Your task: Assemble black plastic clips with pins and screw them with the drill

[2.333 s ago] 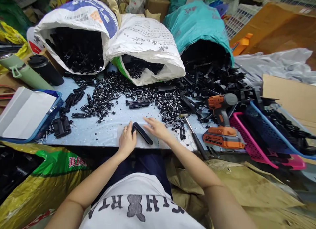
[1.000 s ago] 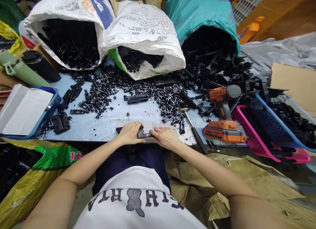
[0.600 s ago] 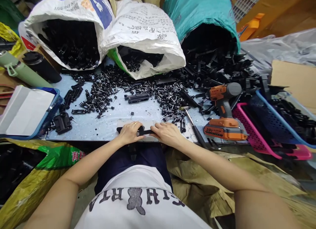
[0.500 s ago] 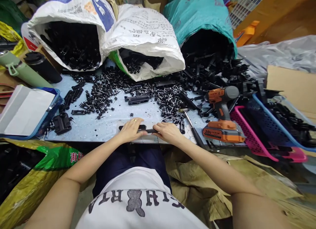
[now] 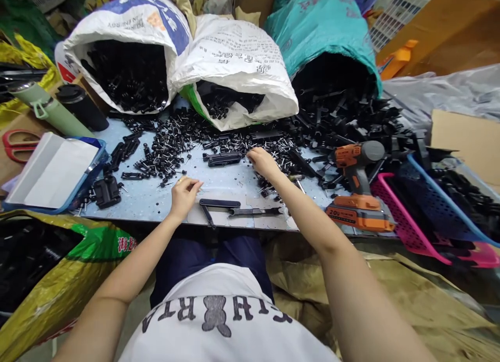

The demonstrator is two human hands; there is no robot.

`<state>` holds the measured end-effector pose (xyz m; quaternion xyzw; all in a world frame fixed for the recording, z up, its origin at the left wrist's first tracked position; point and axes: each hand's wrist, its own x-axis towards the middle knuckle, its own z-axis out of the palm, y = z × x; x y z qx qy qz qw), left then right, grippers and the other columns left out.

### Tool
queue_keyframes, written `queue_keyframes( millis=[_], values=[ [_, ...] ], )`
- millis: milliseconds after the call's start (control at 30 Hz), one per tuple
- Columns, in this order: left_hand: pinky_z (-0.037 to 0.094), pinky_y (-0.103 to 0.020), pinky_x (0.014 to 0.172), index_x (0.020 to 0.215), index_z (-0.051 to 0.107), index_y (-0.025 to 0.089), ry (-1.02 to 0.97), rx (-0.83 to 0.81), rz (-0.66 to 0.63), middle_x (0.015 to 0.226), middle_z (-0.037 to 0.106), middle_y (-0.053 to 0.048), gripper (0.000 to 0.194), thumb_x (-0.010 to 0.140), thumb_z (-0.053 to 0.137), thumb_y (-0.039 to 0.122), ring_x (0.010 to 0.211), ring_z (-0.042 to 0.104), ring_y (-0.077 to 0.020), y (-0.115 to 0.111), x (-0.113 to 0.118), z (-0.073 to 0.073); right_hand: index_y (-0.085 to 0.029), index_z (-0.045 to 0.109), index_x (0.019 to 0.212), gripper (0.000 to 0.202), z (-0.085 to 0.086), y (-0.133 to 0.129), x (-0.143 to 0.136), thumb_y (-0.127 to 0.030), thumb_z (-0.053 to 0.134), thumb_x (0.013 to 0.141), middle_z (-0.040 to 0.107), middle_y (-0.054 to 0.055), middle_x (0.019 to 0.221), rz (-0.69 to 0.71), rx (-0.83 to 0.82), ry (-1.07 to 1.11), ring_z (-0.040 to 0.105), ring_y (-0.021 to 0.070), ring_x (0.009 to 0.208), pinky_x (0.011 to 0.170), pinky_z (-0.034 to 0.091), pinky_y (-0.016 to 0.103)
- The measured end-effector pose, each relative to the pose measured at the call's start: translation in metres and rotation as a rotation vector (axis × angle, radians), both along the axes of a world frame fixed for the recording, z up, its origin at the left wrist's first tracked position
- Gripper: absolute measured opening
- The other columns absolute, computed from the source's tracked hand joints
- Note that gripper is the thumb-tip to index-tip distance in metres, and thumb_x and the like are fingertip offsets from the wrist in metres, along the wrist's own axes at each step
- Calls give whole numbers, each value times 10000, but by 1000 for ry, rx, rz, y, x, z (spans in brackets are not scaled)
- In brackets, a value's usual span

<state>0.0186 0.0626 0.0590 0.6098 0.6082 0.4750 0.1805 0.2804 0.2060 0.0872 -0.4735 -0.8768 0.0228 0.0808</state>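
My left hand (image 5: 184, 196) is held over the table's front part, thumb and fingertips pinched together; what they hold, if anything, is too small to make out. My right hand (image 5: 264, 162) reaches forward to the edge of a heap of black-headed screws (image 5: 279, 145), its fingers closed and their tips partly hidden. Between my forearms, near the front edge, lie a black hinged bar (image 5: 220, 203) bent at an angle and a black forked part (image 5: 255, 212), neither touched. Beyond them sits a black elongated assembly (image 5: 224, 159), just left of my right fingertips.
Sacks of black parts, white (image 5: 128, 34), white (image 5: 238, 44) and teal (image 5: 324, 28), line the back. A cordless drill (image 5: 357, 187) stands right, beside pink (image 5: 410, 232) and blue baskets (image 5: 441, 200). My right forearm partly covers a hammer (image 5: 299, 181). Bottles (image 5: 62, 114) stand left.
Both hands have let go of the black parts at the front edge. My left hand moved left, my right hand forward to the screws. A small black-headed piece near my left hand no longer shows.
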Motion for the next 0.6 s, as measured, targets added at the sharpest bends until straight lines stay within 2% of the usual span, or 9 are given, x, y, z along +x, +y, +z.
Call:
queue_keyframes(
  millis=[67,133,267,400,533,600],
  values=[
    [488,-252,629,741,642,176,-36,-4,10,716,579,-5,190,811,590,344,640,573,-115,-17,-6,-4,-156,636,941,227,4,-19,2,-189,419,885,614,106,952,-25,0,195,529,209,909,798,416,320],
    [486,-252,627,736,646,177,-23,-5,1,712,581,-6,174,801,607,334,639,566,-114,-27,-7,-8,-165,638,916,179,11,-47,3,-250,490,862,634,79,894,-27,-80,349,563,186,818,749,444,308],
    [488,-250,645,769,629,176,86,25,-7,758,572,-18,170,831,581,326,682,568,-121,-29,-1,-13,-162,635,789,130,22,-97,-3,-283,589,795,645,36,746,4,-319,446,581,146,677,665,459,269],
    [488,-264,697,822,609,178,295,55,-70,819,563,-38,162,878,516,298,742,581,-141,-32,5,-13,-153,623,738,81,24,-117,-14,-217,593,778,636,24,699,42,-450,341,583,130,639,634,445,240],
    [483,-285,704,820,593,167,454,30,-70,836,549,-62,214,912,444,289,744,581,-160,-36,10,-13,-139,613,749,102,28,-124,-25,-117,528,801,624,60,783,113,-306,98,580,143,711,660,417,234],
    [483,-294,712,814,588,165,495,9,-110,840,549,-70,228,920,420,276,746,580,-167,-36,12,-12,-135,615,775,136,28,-128,-28,-103,493,827,619,74,809,177,-245,-11,580,156,758,686,410,240]
  ],
)
